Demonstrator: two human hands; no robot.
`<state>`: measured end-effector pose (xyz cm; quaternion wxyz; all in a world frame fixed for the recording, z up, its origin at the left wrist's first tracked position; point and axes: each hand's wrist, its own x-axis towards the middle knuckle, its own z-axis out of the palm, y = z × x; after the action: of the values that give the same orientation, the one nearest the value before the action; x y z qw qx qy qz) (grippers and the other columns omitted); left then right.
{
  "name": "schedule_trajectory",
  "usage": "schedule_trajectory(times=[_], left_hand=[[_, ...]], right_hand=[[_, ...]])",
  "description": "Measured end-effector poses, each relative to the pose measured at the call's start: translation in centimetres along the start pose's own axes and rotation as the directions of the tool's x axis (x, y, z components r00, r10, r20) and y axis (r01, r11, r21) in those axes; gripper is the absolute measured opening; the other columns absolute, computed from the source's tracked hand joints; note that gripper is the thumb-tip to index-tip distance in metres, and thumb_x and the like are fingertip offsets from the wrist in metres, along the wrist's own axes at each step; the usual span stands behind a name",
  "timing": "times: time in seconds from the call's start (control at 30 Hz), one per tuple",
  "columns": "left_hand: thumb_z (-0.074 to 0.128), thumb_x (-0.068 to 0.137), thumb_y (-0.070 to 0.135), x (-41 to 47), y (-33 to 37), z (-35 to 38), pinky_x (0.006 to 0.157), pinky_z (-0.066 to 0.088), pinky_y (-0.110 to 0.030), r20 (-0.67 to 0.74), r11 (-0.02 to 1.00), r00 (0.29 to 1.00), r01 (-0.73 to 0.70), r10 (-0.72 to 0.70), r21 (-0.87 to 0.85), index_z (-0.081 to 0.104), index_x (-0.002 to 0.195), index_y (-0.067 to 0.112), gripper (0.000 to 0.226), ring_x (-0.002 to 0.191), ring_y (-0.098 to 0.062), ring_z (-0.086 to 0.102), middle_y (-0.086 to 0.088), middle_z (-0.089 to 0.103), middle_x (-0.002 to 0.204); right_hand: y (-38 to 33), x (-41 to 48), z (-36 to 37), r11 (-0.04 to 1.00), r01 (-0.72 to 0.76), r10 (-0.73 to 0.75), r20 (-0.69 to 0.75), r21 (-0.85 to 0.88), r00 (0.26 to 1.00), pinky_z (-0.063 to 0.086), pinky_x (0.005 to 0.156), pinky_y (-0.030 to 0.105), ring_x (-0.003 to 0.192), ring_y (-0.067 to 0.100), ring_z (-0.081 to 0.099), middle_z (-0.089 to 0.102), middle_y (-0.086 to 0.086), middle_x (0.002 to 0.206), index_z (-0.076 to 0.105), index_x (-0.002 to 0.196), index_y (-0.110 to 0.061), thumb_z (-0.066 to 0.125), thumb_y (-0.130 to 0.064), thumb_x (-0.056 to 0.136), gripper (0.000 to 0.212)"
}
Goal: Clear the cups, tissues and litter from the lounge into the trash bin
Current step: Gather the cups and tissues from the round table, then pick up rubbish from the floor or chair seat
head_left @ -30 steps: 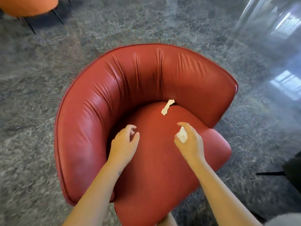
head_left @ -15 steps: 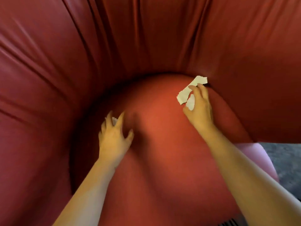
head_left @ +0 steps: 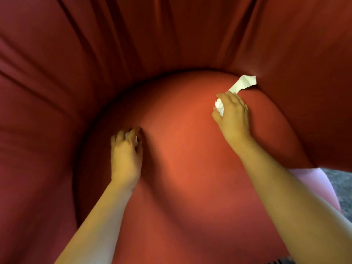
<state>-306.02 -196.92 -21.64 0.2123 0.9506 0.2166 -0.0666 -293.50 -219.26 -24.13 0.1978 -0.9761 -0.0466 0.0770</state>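
Both bare forearms reach in over the red seat cushion [head_left: 181, 159], well apart from each other. The left hand [head_left: 126, 151] is closer in, palm down near the left edge of the seat, fingers curled with a little white scrap [head_left: 136, 139] peeking out between them. It's blurry, so I honestly can't tell if it's pinched or just under the fingers. Farther up, the right hand [head_left: 233, 115] has a crumpled tissue [head_left: 219, 106] balled in its curled fingers, and its fingertips touch the near end of a torn paper strip [head_left: 242, 83]. That strip lies right at the crease where the seat meets the wrinkly red backrest [head_left: 171, 35]. There's a bit of grey carpet [head_left: 343, 181] at the right edge.
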Motion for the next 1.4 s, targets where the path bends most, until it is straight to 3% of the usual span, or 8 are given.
schedule_trajectory(times=[0.27,0.47,0.67,0.87,0.93,1.03,1.2,1.4], left_hand=[[0.065,0.080,0.004,-0.6,2.4,-0.5,0.078,0.047,-0.038,0.025,0.992,0.999,-0.025,0.028,-0.123,0.067,0.090,0.006,0.011,0.083,-0.034,0.059,-0.015,0.059,0.087],[0.061,0.085,0.008,-2.3,6.2,-2.0,0.073,0.038,-0.028,0.031,0.967,0.994,-0.099,0.109,-0.235,0.069,0.088,0.005,0.009,0.081,-0.029,0.062,-0.014,0.066,0.086],[0.062,0.085,0.011,-5.9,11.2,-4.4,0.073,0.043,-0.011,0.034,0.824,0.985,-0.124,0.171,-0.553,0.069,0.085,0.017,0.008,0.077,-0.004,0.060,0.012,0.064,0.079],[0.057,0.086,0.006,-9.9,12.4,-6.7,0.064,0.043,-0.010,0.224,0.682,0.943,-0.003,0.245,-0.732,0.069,0.085,0.017,0.016,0.072,-0.003,0.062,0.007,0.069,0.078],[0.054,0.084,0.002,-11.5,12.4,-8.4,0.062,0.044,-0.015,0.266,0.647,0.911,-0.003,0.316,-0.762,0.069,0.081,0.017,0.021,0.068,-0.003,0.061,0.007,0.069,0.075],[0.050,0.087,0.004,-14.1,12.3,-11.7,0.064,0.046,-0.027,0.290,0.613,0.858,-0.036,0.424,-0.789,0.068,0.077,0.020,0.026,0.069,-0.007,0.060,0.007,0.068,0.073],[0.043,0.081,0.033,-19.0,12.2,-18.0,0.069,0.047,-0.026,0.298,0.558,0.783,-0.075,0.546,-0.826,0.063,0.086,0.024,0.023,0.071,-0.006,0.060,0.008,0.067,0.073],[0.039,0.079,0.041,-26.4,12.7,-23.4,0.064,0.044,-0.028,0.321,0.491,0.592,-0.147,0.739,-0.859,0.050,0.094,0.041,0.018,0.061,-0.005,0.056,0.014,0.064,0.065]], right_hand=[[-0.8,-1.5,-1.6,0.985,0.034,-0.005,-0.165,0.170,0.986,0.036,0.074,0.038,0.084,0.039,0.055,0.063,0.022,0.088,0.062,0.093,0.003,0.055,0.011,0.072,0.024],[-3.2,-6.9,-3.6,0.928,0.119,-0.030,-0.248,0.352,0.968,0.037,0.074,0.021,0.080,0.032,0.058,0.063,0.010,0.083,0.063,0.086,-0.003,0.066,0.008,0.071,0.019],[-5.9,-13.1,-7.0,0.843,0.073,0.069,-0.241,0.532,0.968,0.032,0.077,0.002,0.085,0.006,0.051,0.052,-0.022,0.086,0.054,0.089,-0.023,0.068,-0.007,0.076,0.025],[-9.0,-18.5,-9.8,0.792,-0.010,0.197,-0.241,0.611,0.950,0.034,0.070,0.001,0.078,0.000,0.047,0.044,-0.010,0.086,0.050,0.085,-0.015,0.064,0.009,0.069,0.032],[-10.3,-20.4,-11.1,0.788,-0.008,0.248,-0.304,0.616,0.920,0.034,0.067,0.001,0.079,-0.008,0.045,0.041,-0.011,0.086,0.046,0.085,-0.016,0.062,0.012,0.066,0.037],[-12.5,-23.5,-13.5,0.800,0.019,0.313,-0.445,0.599,0.839,0.033,0.064,0.001,0.076,-0.011,0.042,0.039,-0.006,0.085,0.049,0.083,-0.006,0.061,0.002,0.067,0.022],[-16.5,-29.5,-18.1,0.833,-0.051,0.426,-0.579,0.551,0.695,0.034,0.061,0.003,0.069,0.001,0.041,0.042,0.004,0.088,0.051,0.086,-0.001,0.075,-0.009,0.065,0.033],[-19.6,-38.0,-23.4,0.865,-0.092,0.467,-0.722,0.494,0.510,0.031,0.065,-0.003,0.070,-0.002,0.036,0.041,-0.003,0.088,0.053,0.086,-0.003,0.065,-0.023,0.068,0.030]])
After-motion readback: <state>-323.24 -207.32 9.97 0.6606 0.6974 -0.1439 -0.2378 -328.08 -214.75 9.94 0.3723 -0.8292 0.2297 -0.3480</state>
